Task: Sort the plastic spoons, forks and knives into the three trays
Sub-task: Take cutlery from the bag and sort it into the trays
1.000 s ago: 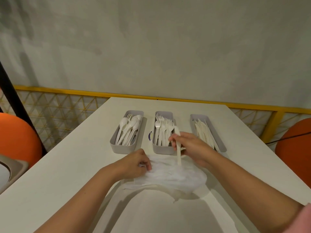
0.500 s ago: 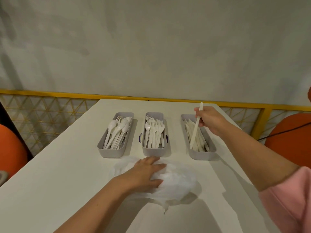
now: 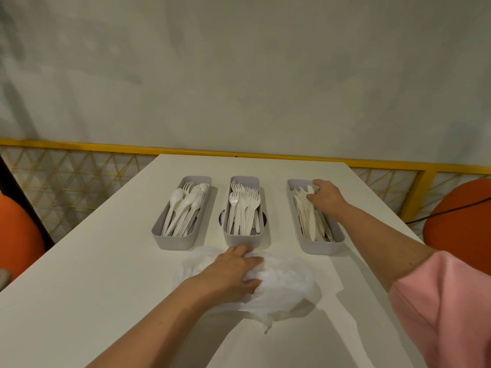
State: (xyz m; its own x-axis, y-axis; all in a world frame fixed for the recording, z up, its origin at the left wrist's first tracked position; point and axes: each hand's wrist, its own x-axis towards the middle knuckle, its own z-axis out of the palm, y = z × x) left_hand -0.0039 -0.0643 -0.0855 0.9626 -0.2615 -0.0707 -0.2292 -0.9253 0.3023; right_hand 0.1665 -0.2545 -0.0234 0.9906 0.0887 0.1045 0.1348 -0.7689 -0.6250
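Observation:
Three grey trays stand in a row on the white table (image 3: 106,261). The left tray (image 3: 175,241) holds white spoons (image 3: 186,208) and the tip of one fork. White forks (image 3: 243,208) fill the middle tray (image 3: 243,240), and the right tray (image 3: 318,247) holds white knives (image 3: 309,221). My right hand (image 3: 328,196) is down on the far end of the right tray, thumb and fingers pinching a knife (image 3: 309,189) that lies among the others. My left hand (image 3: 231,274) rests with fingers spread on a crumpled white plastic bag (image 3: 287,285) just in front of the middle tray.
A yellow railing with mesh (image 3: 79,181) runs behind the table under a grey wall. Orange seats stand at the left (image 3: 18,240) and the right (image 3: 459,224), and a black cable crosses the right one. Something purple (image 3: 221,217) shows beside the middle tray.
My right hand carried a knife from above the bag to the right tray and lowered it flat among the other knives. My left hand moved onto the bag and stays there.

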